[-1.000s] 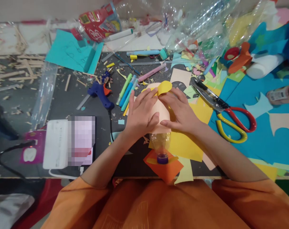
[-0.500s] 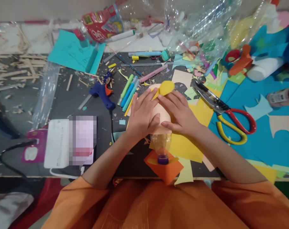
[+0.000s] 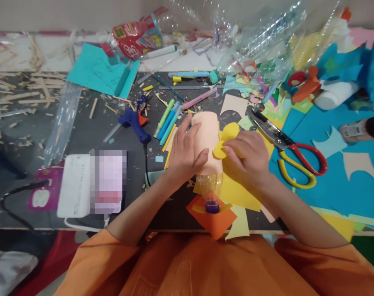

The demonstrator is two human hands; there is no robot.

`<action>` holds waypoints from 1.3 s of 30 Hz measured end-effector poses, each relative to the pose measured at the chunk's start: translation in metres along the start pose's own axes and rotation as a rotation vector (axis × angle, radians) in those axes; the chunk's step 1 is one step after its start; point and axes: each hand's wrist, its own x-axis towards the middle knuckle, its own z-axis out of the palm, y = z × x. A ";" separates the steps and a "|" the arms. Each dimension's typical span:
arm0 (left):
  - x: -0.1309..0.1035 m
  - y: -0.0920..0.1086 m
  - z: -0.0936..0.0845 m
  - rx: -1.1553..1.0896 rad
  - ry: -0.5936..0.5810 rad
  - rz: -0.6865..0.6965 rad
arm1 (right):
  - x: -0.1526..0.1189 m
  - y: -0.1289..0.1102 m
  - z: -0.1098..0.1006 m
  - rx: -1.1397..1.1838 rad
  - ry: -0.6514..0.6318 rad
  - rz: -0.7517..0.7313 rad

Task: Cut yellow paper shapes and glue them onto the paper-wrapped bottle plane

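A clear plastic bottle (image 3: 210,181) lies on the table, its purple cap (image 3: 212,206) towards me and its body wrapped in peach paper (image 3: 206,137). My left hand (image 3: 187,150) holds it from the left, thumb and fingertips on the wrap. Between thumb and fingers, my right hand (image 3: 248,154) pinches a yellow paper cutout (image 3: 230,132) with rounded lobes. The cutout overlaps the wrap's right edge; whether it touches the wrap I cannot tell. Under my right hand lies a yellow paper sheet (image 3: 241,191). An orange paper piece (image 3: 216,224) sits beneath the cap.
Left of the bottle lie several markers (image 3: 168,119) and a blue glue gun (image 3: 136,125). Red-and-yellow-handled scissors (image 3: 285,148) rest on the right, among blue paper (image 3: 338,197). A phone (image 3: 109,181) and a white power bank (image 3: 74,185) lie at left. Plastic bottles (image 3: 261,37) are piled at the back.
My right hand has moved right and towards me, drawing the yellow cutout from the far end of the wrap to its right side. My left hand stays on the bottle.
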 end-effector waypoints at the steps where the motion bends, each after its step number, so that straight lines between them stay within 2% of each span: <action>1: 0.000 0.000 0.000 -0.005 -0.014 -0.013 | -0.002 -0.003 0.002 -0.004 -0.020 -0.016; 7: -0.003 0.000 0.003 -0.008 -0.091 -0.058 | -0.006 -0.017 0.011 0.070 -0.088 -0.043; 9: 0.002 -0.001 -0.002 -0.013 -0.127 -0.069 | -0.006 -0.017 0.011 0.080 -0.086 -0.054; 11: 0.011 -0.005 -0.018 0.002 -0.186 -0.080 | -0.006 -0.016 0.011 0.081 -0.079 -0.066; 13: 0.023 -0.011 -0.047 0.059 -0.241 -0.069 | -0.007 -0.014 0.012 0.081 -0.072 -0.074; 15: 0.034 -0.022 -0.080 0.183 -0.216 -0.229 | -0.009 -0.012 0.015 0.090 -0.069 -0.078; 17: 0.040 -0.038 -0.107 0.417 -0.236 -0.410 | -0.011 -0.009 0.017 0.101 -0.074 -0.073; 19: 0.043 -0.058 -0.120 0.624 -0.280 -0.509 | -0.014 -0.007 0.018 0.115 -0.083 -0.064; 21: 0.045 -0.078 -0.122 0.654 -0.304 -0.550 | -0.015 -0.005 0.019 0.122 -0.097 -0.059; 24: 0.047 -0.101 -0.115 0.613 -0.340 -0.595 | -0.017 -0.004 0.021 0.123 -0.112 -0.065; 26: 0.048 -0.108 -0.115 0.560 -0.372 -0.650 | -0.018 -0.004 0.021 0.125 -0.099 -0.071; 28: 0.046 -0.109 -0.118 0.458 -0.354 -0.686 | -0.018 -0.004 0.022 0.132 -0.081 -0.070; 30: 0.043 -0.105 -0.123 0.188 -0.272 -0.695 | -0.018 -0.004 0.023 0.146 -0.082 -0.063; 33: 0.038 -0.092 -0.127 -0.266 -0.169 -0.826 | -0.018 -0.003 0.023 0.165 -0.113 -0.065; 36: 0.038 -0.077 -0.124 -0.394 -0.021 -0.783 | -0.017 -0.002 0.021 0.161 -0.131 -0.071; 39: 0.041 -0.063 -0.117 -0.430 -0.044 -0.801 | -0.015 -0.004 0.019 0.163 -0.123 -0.080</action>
